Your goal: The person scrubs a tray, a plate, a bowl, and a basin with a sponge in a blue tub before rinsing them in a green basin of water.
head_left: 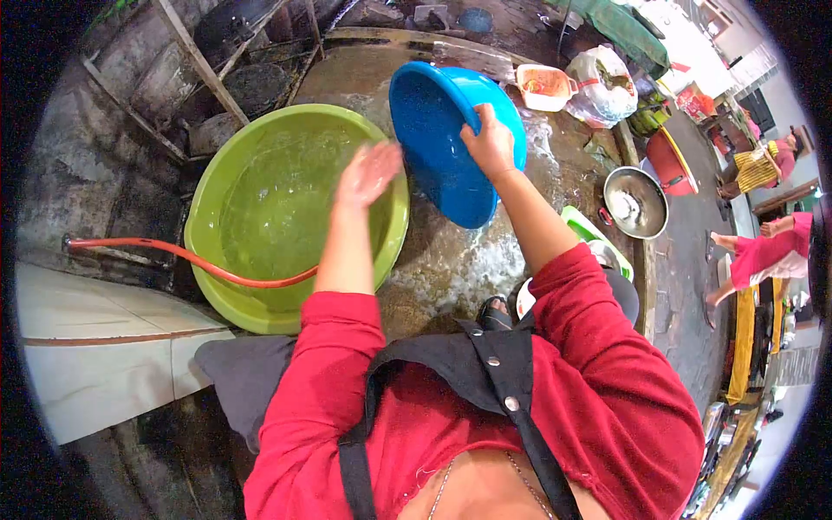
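My right hand (490,143) grips the rim of a blue plastic basin (440,130), its fingers closed over the edge. The basin is tilted on its side, its hollow turned toward the left. My left hand (370,175), slightly blurred, is held over the right side of a large green basin (204,186), fingers stretched out and holding nothing. Clear water (277,191) stands in the green basin. An orange-red hose (186,255) runs in over the green basin's left rim, and my left forearm hides part of it. Foamy water (485,269) spreads on the ground below the blue basin.
A steel bowl (636,201), a light-green tray (589,232) and a red tub (674,163) stand to the right. Farther back are an orange-and-white basket (544,88) and a filled plastic bag (603,87). A tiled ledge (104,347) lies at left. Other people (767,251) are at far right.
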A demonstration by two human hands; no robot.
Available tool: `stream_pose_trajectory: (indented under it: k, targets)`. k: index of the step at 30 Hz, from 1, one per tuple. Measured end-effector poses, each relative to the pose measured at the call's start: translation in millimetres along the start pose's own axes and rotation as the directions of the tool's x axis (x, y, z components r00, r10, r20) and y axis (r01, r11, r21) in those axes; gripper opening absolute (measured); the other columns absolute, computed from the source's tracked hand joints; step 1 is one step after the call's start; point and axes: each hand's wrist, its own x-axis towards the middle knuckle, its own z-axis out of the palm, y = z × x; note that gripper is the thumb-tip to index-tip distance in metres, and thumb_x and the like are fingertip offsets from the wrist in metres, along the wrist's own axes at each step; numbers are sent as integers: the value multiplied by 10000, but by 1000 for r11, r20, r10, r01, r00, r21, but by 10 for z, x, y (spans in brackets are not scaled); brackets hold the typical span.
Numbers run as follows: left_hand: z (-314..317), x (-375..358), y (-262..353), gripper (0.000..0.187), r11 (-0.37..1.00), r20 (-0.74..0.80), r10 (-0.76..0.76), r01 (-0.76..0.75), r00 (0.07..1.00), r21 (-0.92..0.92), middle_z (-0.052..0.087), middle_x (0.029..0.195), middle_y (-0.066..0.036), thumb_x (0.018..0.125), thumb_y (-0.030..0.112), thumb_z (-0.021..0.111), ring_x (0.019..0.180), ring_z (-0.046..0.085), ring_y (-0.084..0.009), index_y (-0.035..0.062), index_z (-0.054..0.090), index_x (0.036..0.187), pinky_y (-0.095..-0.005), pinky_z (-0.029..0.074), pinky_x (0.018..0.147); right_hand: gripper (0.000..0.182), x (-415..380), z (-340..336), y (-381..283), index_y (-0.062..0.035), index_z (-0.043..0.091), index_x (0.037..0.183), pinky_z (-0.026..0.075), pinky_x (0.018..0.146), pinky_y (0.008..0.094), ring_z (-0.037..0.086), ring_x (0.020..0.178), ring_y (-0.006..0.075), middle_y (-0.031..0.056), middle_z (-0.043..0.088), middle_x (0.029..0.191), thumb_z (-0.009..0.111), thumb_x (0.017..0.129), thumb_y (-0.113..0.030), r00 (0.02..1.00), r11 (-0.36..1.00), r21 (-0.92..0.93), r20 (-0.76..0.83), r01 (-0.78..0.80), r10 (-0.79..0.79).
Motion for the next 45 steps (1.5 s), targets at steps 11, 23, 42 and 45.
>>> stream_pose_trajectory:
  k: [11, 23, 42, 45]
  targets:
    - [-508, 25, 550, 299, 197, -137, 927, -141, 350, 970, 601, 971, -115, 860, 216, 437, 887, 543, -217, -10, 570, 1002, -347, 413, 829, 345, -237, 141, 629, -50, 430, 997, 447, 671, 457, 574, 763, 407, 234, 586, 804, 586, 709, -156, 947, 972, 113, -224, -208, 229]
    - [181, 387, -160, 489, 973, -67, 138, -148, 988, -178, 401, 1272, -190, 909, 383, 373, 1131, 430, -304, 11, 400, 1225, -421, 380, 930, 445, -803, 116, 1486, -2, 515, 1058, 451, 792, 430, 572, 908, 390, 261, 588, 942, 557, 684, -238, 534, 536, 20, -79, -844, 842]
    - [-1157, -6, 307, 371, 999, -155, 32, -38, 987, -38, 595, 963, -183, 884, 332, 446, 934, 562, -266, -2, 565, 990, -425, 484, 770, 289, -1034, 1283, 1317, -75, 559, 1012, 480, 573, 380, 583, 669, 245, 81, 589, 734, 597, 755, -201, 500, 187, 548, 503, -815, 705]
    - [234, 114, -50, 379, 990, 29, -69, 65, 997, 123, 587, 1012, -150, 909, 347, 398, 967, 553, -277, 25, 545, 1045, -394, 477, 780, 231, -680, 1301, 748, -26, 529, 989, 487, 626, 375, 570, 731, 246, 123, 589, 848, 533, 823, -187, 498, -312, 661, 732, -682, 464]
